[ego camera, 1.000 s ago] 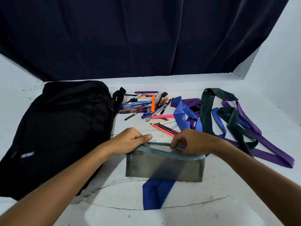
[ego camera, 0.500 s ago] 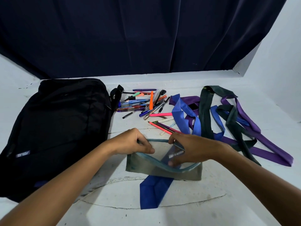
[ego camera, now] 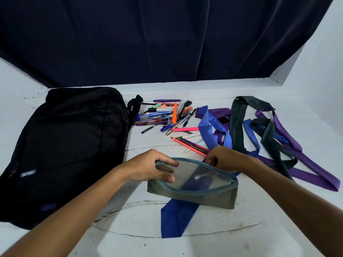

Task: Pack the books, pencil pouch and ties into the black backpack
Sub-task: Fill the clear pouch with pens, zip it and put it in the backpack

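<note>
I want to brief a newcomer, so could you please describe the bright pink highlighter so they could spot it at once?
Start at the black backpack lying on the left of the white table; just right of it is a loose heap of pens. At the near right edge of that heap, next to the blue tie, lies the pink highlighter, pointing sideways. It is the only thick, solid neon-pink barrel there.

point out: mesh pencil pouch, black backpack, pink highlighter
mesh pencil pouch (ego camera: 204, 200): head view, on its near mesh side wall below the zip.
black backpack (ego camera: 74, 138): head view, on the middle of its front panel.
pink highlighter (ego camera: 185, 129): head view, on the middle of its barrel.
</note>
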`<state>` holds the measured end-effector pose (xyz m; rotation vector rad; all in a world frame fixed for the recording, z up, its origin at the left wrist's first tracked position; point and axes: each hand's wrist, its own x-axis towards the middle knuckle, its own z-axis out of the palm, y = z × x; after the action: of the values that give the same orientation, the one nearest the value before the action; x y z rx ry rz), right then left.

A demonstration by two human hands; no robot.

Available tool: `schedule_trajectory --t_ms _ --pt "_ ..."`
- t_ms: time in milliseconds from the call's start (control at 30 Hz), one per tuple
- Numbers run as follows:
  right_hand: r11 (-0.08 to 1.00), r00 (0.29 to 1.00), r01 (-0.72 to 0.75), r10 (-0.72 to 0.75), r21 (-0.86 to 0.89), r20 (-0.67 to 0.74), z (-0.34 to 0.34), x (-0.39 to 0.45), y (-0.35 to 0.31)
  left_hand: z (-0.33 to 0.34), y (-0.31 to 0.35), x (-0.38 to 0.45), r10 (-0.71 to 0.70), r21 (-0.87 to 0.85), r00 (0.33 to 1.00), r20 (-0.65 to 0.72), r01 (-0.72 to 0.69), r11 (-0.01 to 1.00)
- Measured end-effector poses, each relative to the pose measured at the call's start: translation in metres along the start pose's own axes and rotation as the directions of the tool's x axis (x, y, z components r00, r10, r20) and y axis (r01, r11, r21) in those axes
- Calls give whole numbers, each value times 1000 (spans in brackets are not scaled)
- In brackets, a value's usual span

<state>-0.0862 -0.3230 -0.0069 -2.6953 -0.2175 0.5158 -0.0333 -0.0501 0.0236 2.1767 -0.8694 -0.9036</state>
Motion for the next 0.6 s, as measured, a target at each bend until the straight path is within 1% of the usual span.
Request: schedule_trajectory --t_ms 67,167,233,300,333,367,400,433,467,500,533,567,600 --pt "998 1000 5 -7 -61 -22 3 3 -3 2 0 -1 1 -20 1000 8 -1 1000" --pt "998 1000 12 -12 -60 -1 3 6 -1 4 0 -3 -4 -33 1000 8 5 999" --pt "999 1000 16 -16 -30 6 -2 7 2 5 0 -3 -16 -38 1000 6 16 999" --pt "999 1000 -7 7 42 -19 -15 4 6 5 0 -3 -29 -49 1000 12 29 998" --pt "995 998 -20 26 99 -56 -23 2 6 5 0 -3 -34 -49 999 15 35 998" --pt "987 990 -30 51 160 -128 -32 -1 7 5 0 -2 -38 -49 999 17 38 998" --pt "967 969 -28 89 253 -230 -41 -3 6 5 0 -2 -37 -54 999 19 38 998" --pt "915 934 9 137 404 -331 -49 -7 3 5 0 -1 -36 -63 999 24 37 997" --pt "819 898 82 186 567 -398 -58 -12 -4 6 0 -1 -33 -66 999 30 35 997" --pt "706 879 163 213 689 -426 -65 -17 -13 6 1 -1 -33 -66 999 34 35 997" --pt "613 880 225 206 757 -428 -72 -22 -22 6 2 0 -32 -63 999 35 34 997" --pt "564 900 250 165 787 -404 -77 -27 -32 6 2 0 -30 -59 999 31 32 998" --pt "568 928 244 98 786 -359 -81 -32 -43 5 3 1 -29 -57 999 26 30 998"
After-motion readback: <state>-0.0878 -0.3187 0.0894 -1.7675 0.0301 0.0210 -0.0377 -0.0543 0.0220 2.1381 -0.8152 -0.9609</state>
